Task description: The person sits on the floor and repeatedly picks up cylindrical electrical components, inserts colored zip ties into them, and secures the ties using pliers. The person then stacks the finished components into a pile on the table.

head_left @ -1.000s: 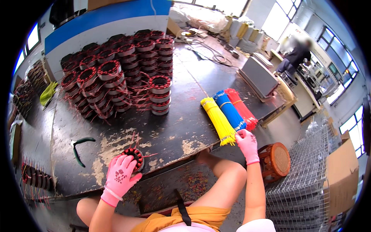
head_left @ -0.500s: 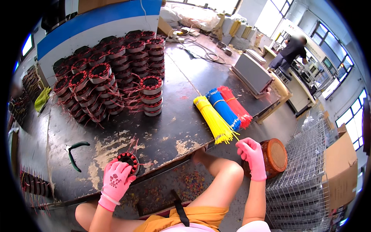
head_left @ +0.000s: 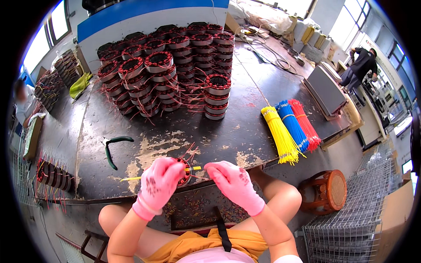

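Observation:
In pink gloves, both my hands are close together at the table's near edge. My left hand point(head_left: 160, 186) is closed on a yellow wire point(head_left: 131, 178), which sticks out on both sides of the fingers. Just under and beside that hand lies a stator ring point(head_left: 187, 179) with red windings, partly hidden by the glove, its thin reddish leads sticking out. My right hand point(head_left: 232, 184) is closed, fingertips together, beside the wire's right end; whether it grips anything is hidden. Right of the hands lie a yellow wire bundle point(head_left: 280, 136), a blue bundle point(head_left: 293, 127) and a red bundle point(head_left: 305, 125).
Stacks of stators point(head_left: 147, 74) fill the back of the table point(head_left: 245, 127). Green-handled pliers point(head_left: 110, 151) lie at left, above a row of stators point(head_left: 53, 174). A wooden stool point(head_left: 324, 190) and wire cages point(head_left: 346, 236) stand at right. A co-worker point(head_left: 362, 65) is far right, another person point(head_left: 24, 103) far left.
My right hand has come from beside the yellow bundle to the stator. A yellow wire now crosses it, in my left hand, which has shifted off the ring's rim. The view has swung left.

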The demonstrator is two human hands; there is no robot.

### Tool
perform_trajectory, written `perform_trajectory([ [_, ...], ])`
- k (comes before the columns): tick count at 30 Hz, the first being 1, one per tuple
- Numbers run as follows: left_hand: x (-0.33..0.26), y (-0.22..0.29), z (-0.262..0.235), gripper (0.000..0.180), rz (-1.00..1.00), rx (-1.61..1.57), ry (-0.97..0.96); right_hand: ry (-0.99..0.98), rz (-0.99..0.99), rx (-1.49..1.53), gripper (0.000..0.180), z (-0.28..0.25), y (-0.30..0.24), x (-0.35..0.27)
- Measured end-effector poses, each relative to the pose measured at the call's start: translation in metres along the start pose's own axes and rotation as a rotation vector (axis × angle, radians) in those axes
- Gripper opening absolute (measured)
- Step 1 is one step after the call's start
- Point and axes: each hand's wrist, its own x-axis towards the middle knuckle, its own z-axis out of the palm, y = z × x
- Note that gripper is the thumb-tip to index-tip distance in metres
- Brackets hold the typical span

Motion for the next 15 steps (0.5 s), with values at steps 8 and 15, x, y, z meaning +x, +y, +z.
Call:
perform_trajectory([
  [8,-0.019,-0.041,0.060,0.014,-0.240,-0.211,-0.204,-0.091,-0.112,-0.470,0.014,0.061,0.044,-0.025],
  [15,-0.014,-0.036,0.049,0.015,-0.251,-0.315,-0.224,-0.036,0.299,0.212,0.030,0.043,0.057,-0.013],
])
